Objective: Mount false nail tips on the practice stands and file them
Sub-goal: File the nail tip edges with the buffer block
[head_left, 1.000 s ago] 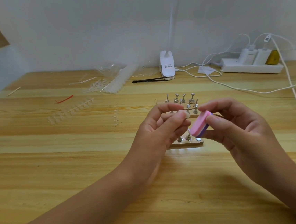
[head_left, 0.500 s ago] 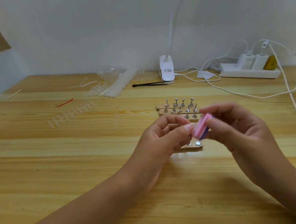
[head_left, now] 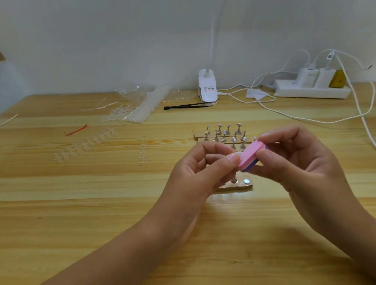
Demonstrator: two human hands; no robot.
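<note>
A: Which step is this?
B: Filing, I'd say. Above the desk [head_left: 97, 208] the left hand [head_left: 199, 171] pinches a pale nail tip [head_left: 237, 154] between thumb and forefinger; the pink file block [head_left: 250, 157] touches it, gripped by the fingers of the right hand [head_left: 299, 161]
A: And next?
B: Short, light strokes along the tip's edge, with a firm pinch
A: Anything unclear?
B: The tip is mostly hidden, so I cannot tell whether it sits on a stand. The near stand base [head_left: 239, 186] is half covered

Glossy wood-grain table [head_left: 98, 220], shiny metal stands [head_left: 224, 132] on wooden bases, matt pink foam-like file block [head_left: 250, 156].
</note>
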